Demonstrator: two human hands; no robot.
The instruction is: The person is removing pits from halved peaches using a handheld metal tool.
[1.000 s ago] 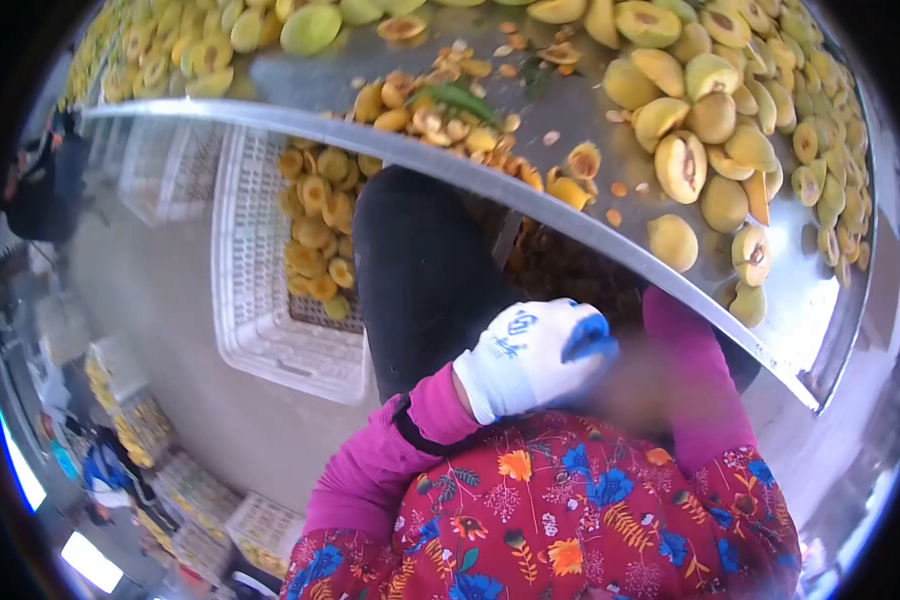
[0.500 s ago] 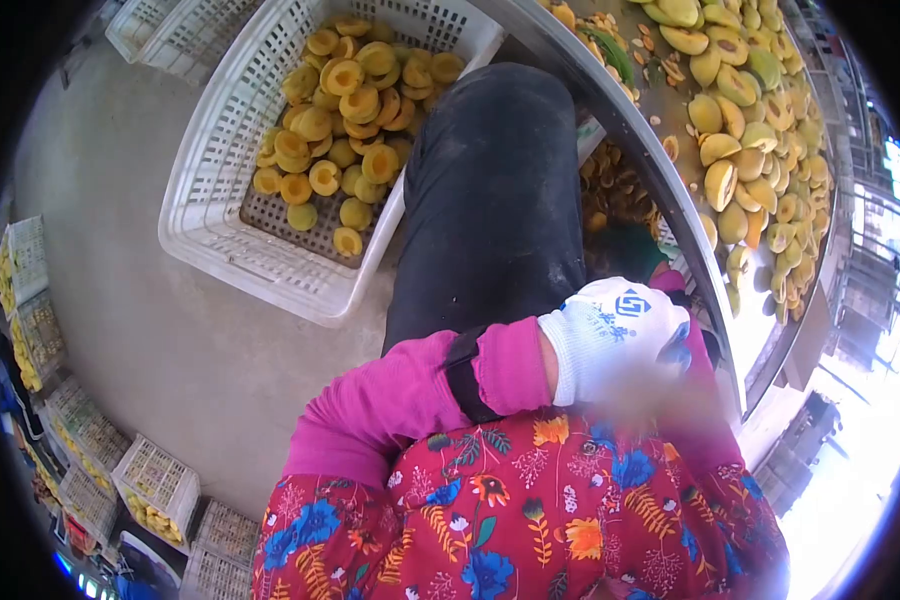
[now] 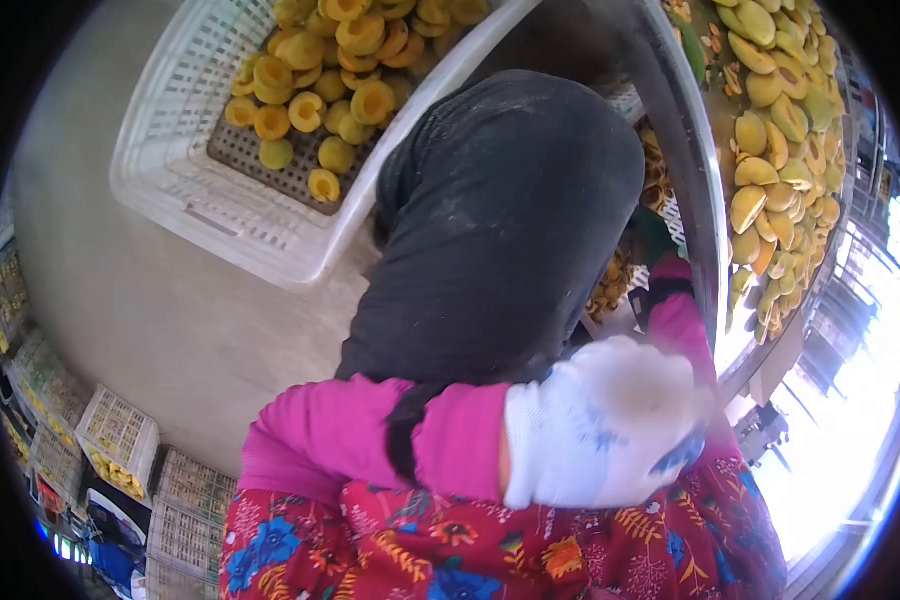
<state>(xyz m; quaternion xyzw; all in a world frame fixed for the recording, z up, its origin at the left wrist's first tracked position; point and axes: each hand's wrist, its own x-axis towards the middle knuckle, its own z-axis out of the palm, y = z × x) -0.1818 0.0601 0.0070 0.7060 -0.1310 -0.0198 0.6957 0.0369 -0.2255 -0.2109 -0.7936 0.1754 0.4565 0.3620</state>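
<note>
My left hand (image 3: pixel 610 430), in a white knit glove with blue print, lies across my front, close to my right sleeve. It looks closed, its fingers curled under and partly blurred; what they may hold is hidden. My right arm, in a pink sleeve (image 3: pixel 678 325), reaches down beside the table edge. At its end, my right hand (image 3: pixel 656 236) appears as a dark green glove, mostly hidden behind my knee and the table rim. Near it, below the table, brownish-yellow pieces (image 3: pixel 610 285) lie in a pile.
A white plastic crate (image 3: pixel 270 245) of halved yellow stone fruit stands left of my leg (image 3: pixel 490 230). The metal-rimmed table (image 3: pixel 705 170) at right bears many fruit halves (image 3: pixel 770 190) and loose pits. Crates of fruit (image 3: pixel 115 440) line the floor at lower left.
My view has shifted, so the crate sits higher and further left. My left hand appears lower and nearer the camera. My right arm still reaches down by the table.
</note>
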